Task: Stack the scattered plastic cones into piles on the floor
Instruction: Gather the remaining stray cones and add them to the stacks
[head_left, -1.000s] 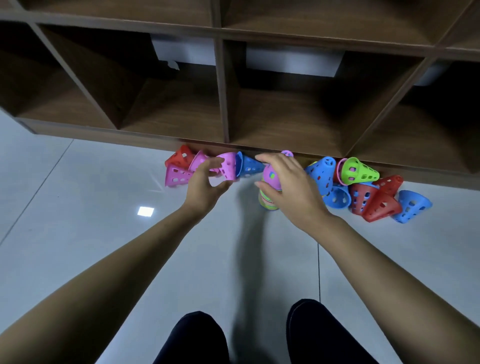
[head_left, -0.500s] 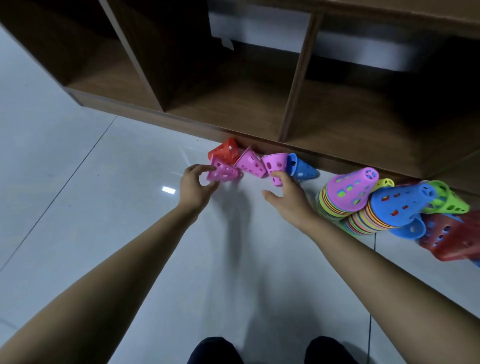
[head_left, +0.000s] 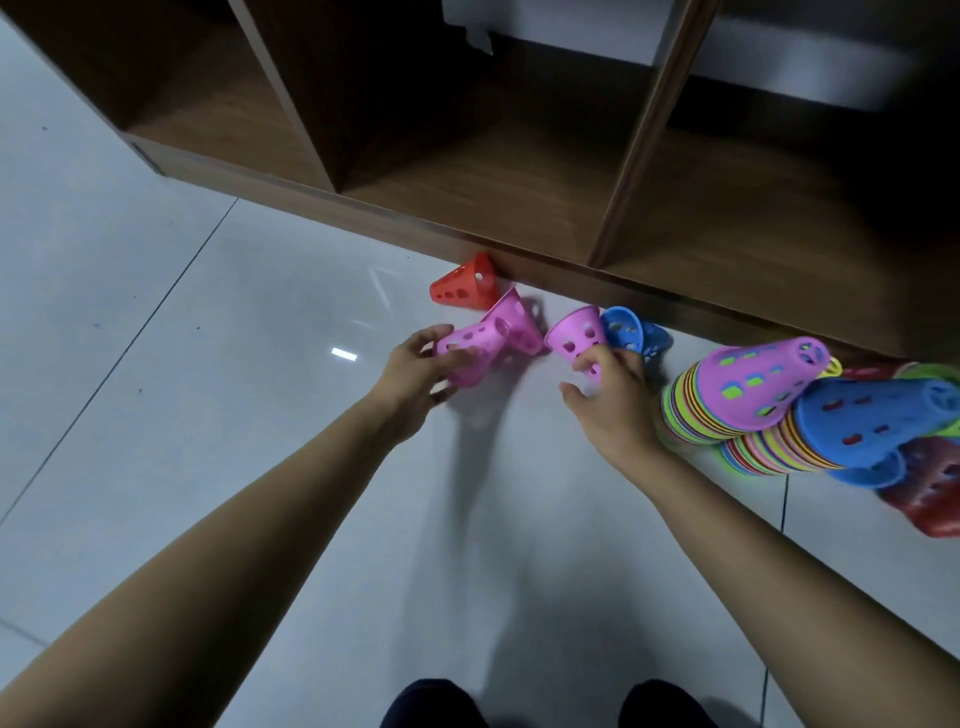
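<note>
My left hand grips pink cones that look nested, lying on their side on the floor. My right hand pinches the narrow end of a purple cone, which touches a blue cone lying beside it. A red cone lies on its side against the shelf base. To the right stand two tall leaning piles of stacked cones, one topped by a purple cone, the other by a blue cone.
A brown wooden shelf unit with open compartments runs along the back, its base at floor level. Red cones and a green one lie at the far right. My knees show at the bottom edge on the grey tiled floor.
My right hand left the purple-topped pile and moved left to pinch the purple cone. My left hand closed around the pink cones and pulled them away from the red one. The view shifted left.
</note>
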